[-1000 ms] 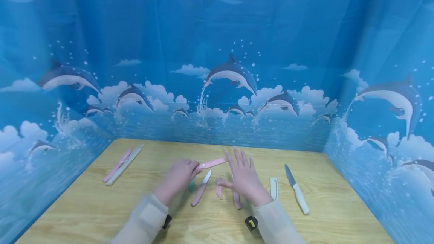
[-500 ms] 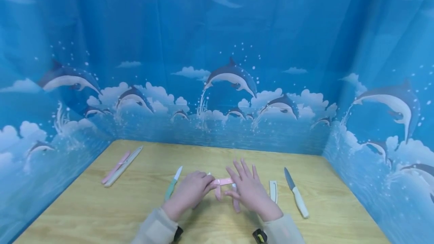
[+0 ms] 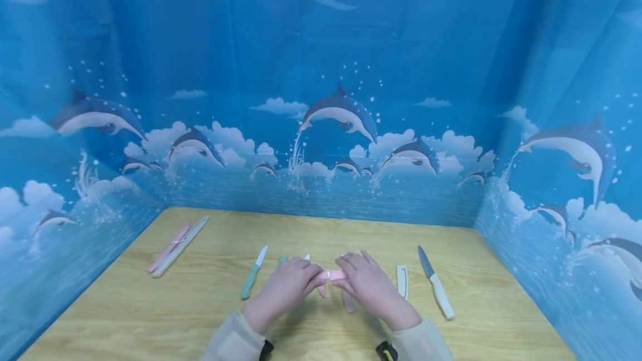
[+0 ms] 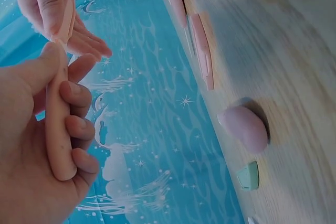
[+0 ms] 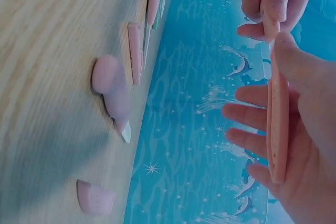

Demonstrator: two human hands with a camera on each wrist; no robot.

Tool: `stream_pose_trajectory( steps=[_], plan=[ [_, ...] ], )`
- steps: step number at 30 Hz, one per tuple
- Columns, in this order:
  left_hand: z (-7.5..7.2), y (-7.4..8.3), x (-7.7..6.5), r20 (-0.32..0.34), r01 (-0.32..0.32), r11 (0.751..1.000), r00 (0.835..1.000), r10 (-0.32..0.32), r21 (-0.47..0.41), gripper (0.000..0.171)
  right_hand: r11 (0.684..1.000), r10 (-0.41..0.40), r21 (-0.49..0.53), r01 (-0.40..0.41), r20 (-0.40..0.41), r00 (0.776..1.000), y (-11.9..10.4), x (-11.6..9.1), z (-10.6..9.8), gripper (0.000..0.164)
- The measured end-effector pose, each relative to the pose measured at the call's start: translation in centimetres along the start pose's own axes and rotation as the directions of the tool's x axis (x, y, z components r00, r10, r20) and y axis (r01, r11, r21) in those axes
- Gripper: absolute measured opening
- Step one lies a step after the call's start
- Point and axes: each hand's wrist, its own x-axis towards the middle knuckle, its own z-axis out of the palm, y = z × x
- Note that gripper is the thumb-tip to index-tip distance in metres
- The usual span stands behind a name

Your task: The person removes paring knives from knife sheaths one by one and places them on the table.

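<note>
My left hand [image 3: 288,286] grips the pink handle [image 4: 59,129] of a knife, fingers curled round it. A pink sheath [image 5: 278,129] covers its blade, with a small pale gap at the handle. My right hand [image 3: 373,291] holds the sheath between thumb and palm side, the other fingers spread behind it. Both hands meet above the table, thumbs close together at the joint. Under them lie another pink sheath [image 3: 322,289] and a pink knife [image 3: 348,301]. Just left of my left hand lies a green knife [image 3: 253,274] with a white blade.
A green sheath [image 3: 283,259] shows behind my left hand. To the right lie a white sheath [image 3: 402,281] and a white-handled knife [image 3: 436,283] with a bare grey blade. A pink piece [image 3: 168,248] and a long white piece [image 3: 180,249] lie together at far left.
My left hand has brought the pink sheathed knife nearer and across to the right hand. The right hand, earlier spread open, now holds the sheath end. The green knife has come into view.
</note>
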Motion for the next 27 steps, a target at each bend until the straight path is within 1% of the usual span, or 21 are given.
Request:
stream_pose_trajectory(
  steps=[5,9,12,16,20,23,27],
  plan=[
    [0.24,0.05,-0.05,-0.013,-0.015,1.0,1.0,0.015,0.004,0.031,0.998,-0.01,0.058,0.009,0.017,1.0,-0.03,0.03,-0.12,0.046],
    [0.39,0.14,-0.07,-0.027,-0.025,1.0,0.999,0.025,0.011,0.031,0.992,-0.017,0.122,0.012,0.039,0.999,0.07,0.02,-0.22,0.039],
    [0.49,0.25,-0.11,-0.037,-0.041,0.999,0.998,0.042,0.021,0.033,0.989,-0.018,0.148,0.012,0.041,0.999,0.16,-0.03,-0.31,0.034],
    [0.55,0.45,-0.02,-0.046,-0.054,0.998,0.997,0.055,0.026,0.033,0.988,-0.017,0.156,0.009,0.047,0.999,0.43,-0.09,-0.51,0.034],
    [0.55,0.5,0.02,-0.03,-0.048,0.999,0.998,0.048,0.023,0.032,0.988,-0.019,0.152,0.008,0.067,0.998,0.52,-0.03,-0.61,0.036],
    [0.54,0.5,0.02,-0.013,-0.038,0.999,0.999,0.038,0.01,0.028,0.989,-0.031,0.144,0.021,0.064,0.998,0.5,0.02,-0.67,0.034],
    [0.57,0.55,0.02,-0.009,-0.026,1.0,1.0,0.026,-0.004,0.022,0.99,-0.049,0.135,0.041,0.057,0.997,0.48,-0.01,-0.78,0.033]
  ],
)
